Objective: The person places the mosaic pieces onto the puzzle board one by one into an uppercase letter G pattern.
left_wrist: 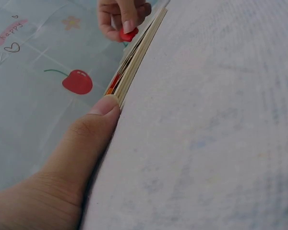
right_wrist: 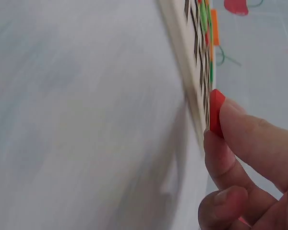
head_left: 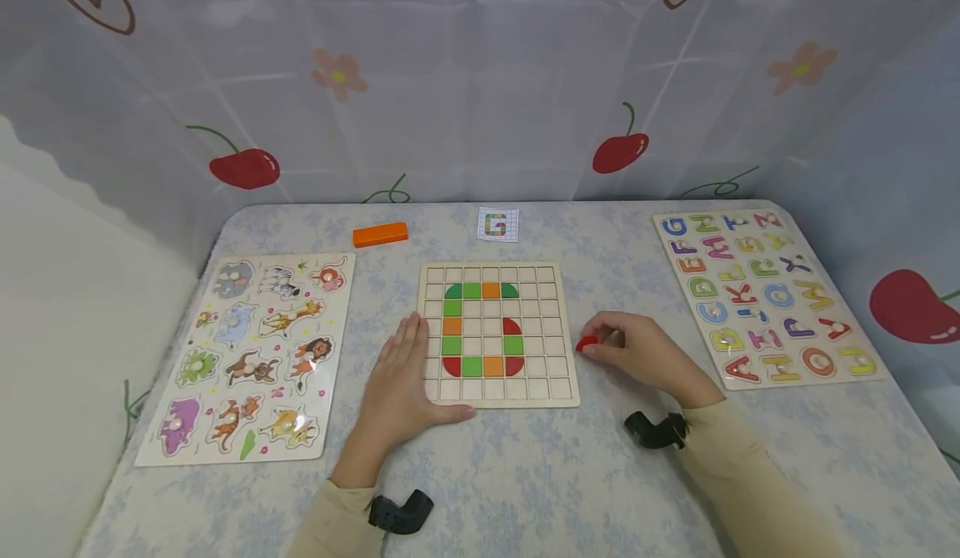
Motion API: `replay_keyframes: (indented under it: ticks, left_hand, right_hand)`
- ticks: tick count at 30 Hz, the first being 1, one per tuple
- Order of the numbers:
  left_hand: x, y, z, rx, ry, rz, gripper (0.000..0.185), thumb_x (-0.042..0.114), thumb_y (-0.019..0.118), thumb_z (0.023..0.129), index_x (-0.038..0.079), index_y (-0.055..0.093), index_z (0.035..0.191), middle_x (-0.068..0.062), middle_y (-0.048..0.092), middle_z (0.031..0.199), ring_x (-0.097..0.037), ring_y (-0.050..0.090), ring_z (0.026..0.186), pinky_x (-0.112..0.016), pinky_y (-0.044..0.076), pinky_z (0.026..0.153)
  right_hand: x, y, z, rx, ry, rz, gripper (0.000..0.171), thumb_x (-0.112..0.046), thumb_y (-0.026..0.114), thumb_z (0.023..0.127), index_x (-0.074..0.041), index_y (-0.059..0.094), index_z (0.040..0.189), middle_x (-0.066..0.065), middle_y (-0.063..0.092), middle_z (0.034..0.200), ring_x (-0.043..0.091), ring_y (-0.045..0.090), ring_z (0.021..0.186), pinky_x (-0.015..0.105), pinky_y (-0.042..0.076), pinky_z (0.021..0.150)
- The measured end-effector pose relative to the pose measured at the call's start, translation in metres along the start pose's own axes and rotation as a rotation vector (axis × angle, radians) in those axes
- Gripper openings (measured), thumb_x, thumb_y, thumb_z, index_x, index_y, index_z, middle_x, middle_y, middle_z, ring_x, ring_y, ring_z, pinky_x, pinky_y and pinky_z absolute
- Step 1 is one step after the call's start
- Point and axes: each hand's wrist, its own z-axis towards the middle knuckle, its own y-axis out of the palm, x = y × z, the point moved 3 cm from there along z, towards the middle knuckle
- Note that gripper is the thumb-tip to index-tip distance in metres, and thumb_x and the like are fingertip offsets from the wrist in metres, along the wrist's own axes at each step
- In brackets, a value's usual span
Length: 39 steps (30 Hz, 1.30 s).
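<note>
On our floral-clothed table, our left hand lies flat on the wooden grid board's near-left corner. Our right hand's grip pinches a small red wooden piece just right of it.

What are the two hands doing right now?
Left hand: open, resting flat on the grid board.
Right hand: pinching a red piece.

Red piece in pinching right hand

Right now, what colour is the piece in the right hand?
Red piece, pinched by the right hand; head view shows it best.
</note>
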Motion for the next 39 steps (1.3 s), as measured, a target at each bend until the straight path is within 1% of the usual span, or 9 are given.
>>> replay_keyframes:
  ticks: [3,9,11,16,20,25,32,36,39]
  left_hand:
    - [0.000,0.000,0.000,-0.001,-0.001,-0.003,0.144,0.086,0.069,0.059,0.006,0.006,0.160,-0.007,0.001,0.169,-0.022,0.002,0.157,-0.044,0.012,0.127]
    - [-0.001,0.000,0.000,-0.001,0.001,0.003,0.144,0.088,0.067,0.058,0.006,0.006,0.160,-0.007,0.001,0.169,-0.022,0.002,0.157,-0.044,0.011,0.127]
    - [-0.001,-0.001,0.000,0.002,0.005,0.006,0.144,0.089,0.066,0.059,0.005,0.006,0.159,-0.007,0.002,0.169,-0.022,0.002,0.157,-0.044,0.012,0.127]
    - [-0.001,-0.001,0.000,0.007,0.011,0.015,0.144,0.090,0.065,0.059,0.005,0.007,0.159,-0.008,0.004,0.168,-0.023,0.003,0.157,-0.044,0.013,0.127]
    - [-0.001,-0.002,0.000,0.012,0.013,0.013,0.144,0.088,0.067,0.059,0.003,0.008,0.159,-0.009,0.005,0.168,-0.024,0.004,0.157,-0.045,0.014,0.127]
    - [0.001,-0.003,0.000,0.015,0.018,0.005,0.142,0.087,0.067,0.060,0.002,0.009,0.159,-0.010,0.006,0.168,-0.024,0.005,0.157,-0.046,0.014,0.127]
    - [0.002,-0.004,-0.001,0.024,0.025,0.001,0.143,0.086,0.069,0.059,0.002,0.009,0.158,-0.011,0.007,0.168,-0.025,0.006,0.156,-0.047,0.015,0.126]
    - [0.002,-0.004,-0.001,0.031,0.023,0.001,0.144,0.086,0.070,0.058,0.001,0.010,0.158,-0.011,0.008,0.168,-0.025,0.007,0.156,-0.046,0.016,0.126]
    - [0.002,-0.005,-0.002,0.033,0.026,0.002,0.144,0.085,0.071,0.058,0.001,0.011,0.158,-0.012,0.008,0.168,-0.026,0.007,0.156,-0.047,0.016,0.126]
  right_hand:
    - [-0.018,0.010,0.015,-0.006,-0.026,0.015,0.010,-0.020,0.073,0.091,-0.023,0.070,0.099,-0.003,0.065,0.091,0.017,0.053,0.077,0.028,0.046,0.066]
    - [-0.054,0.030,0.039,-0.035,-0.039,0.073,0.012,-0.019,0.068,0.095,-0.018,0.069,0.107,0.000,0.065,0.094,0.017,0.054,0.070,0.029,0.048,0.060]
    - [-0.063,0.038,0.045,-0.031,-0.043,0.076,0.013,-0.018,0.068,0.095,-0.018,0.069,0.107,-0.001,0.064,0.092,0.017,0.054,0.071,0.029,0.049,0.062]
    - [-0.079,0.053,0.057,0.005,-0.082,0.055,0.010,-0.020,0.069,0.094,-0.019,0.067,0.104,-0.003,0.061,0.086,0.016,0.057,0.079,0.029,0.049,0.071]
    - [-0.086,0.060,0.063,0.013,-0.108,0.029,0.009,-0.020,0.070,0.094,-0.018,0.066,0.102,-0.004,0.060,0.084,0.015,0.058,0.081,0.030,0.050,0.075]
    - [-0.086,0.065,0.066,0.012,-0.112,0.016,0.006,-0.020,0.069,0.094,-0.019,0.066,0.099,-0.004,0.061,0.086,0.015,0.058,0.083,0.031,0.051,0.076]
    - [-0.085,0.067,0.065,0.027,-0.101,-0.009,0.004,-0.021,0.069,0.094,-0.019,0.069,0.098,-0.002,0.057,0.089,0.016,0.052,0.079,0.030,0.047,0.069]
    - [-0.086,0.067,0.063,0.011,-0.095,-0.045,0.010,-0.022,0.069,0.094,-0.019,0.072,0.103,-0.002,0.057,0.089,0.015,0.051,0.076,0.028,0.045,0.065]
    - [-0.088,0.067,0.060,-0.007,-0.101,-0.084,0.014,-0.022,0.069,0.094,-0.019,0.075,0.107,-0.003,0.060,0.093,0.013,0.052,0.077,0.027,0.046,0.067]
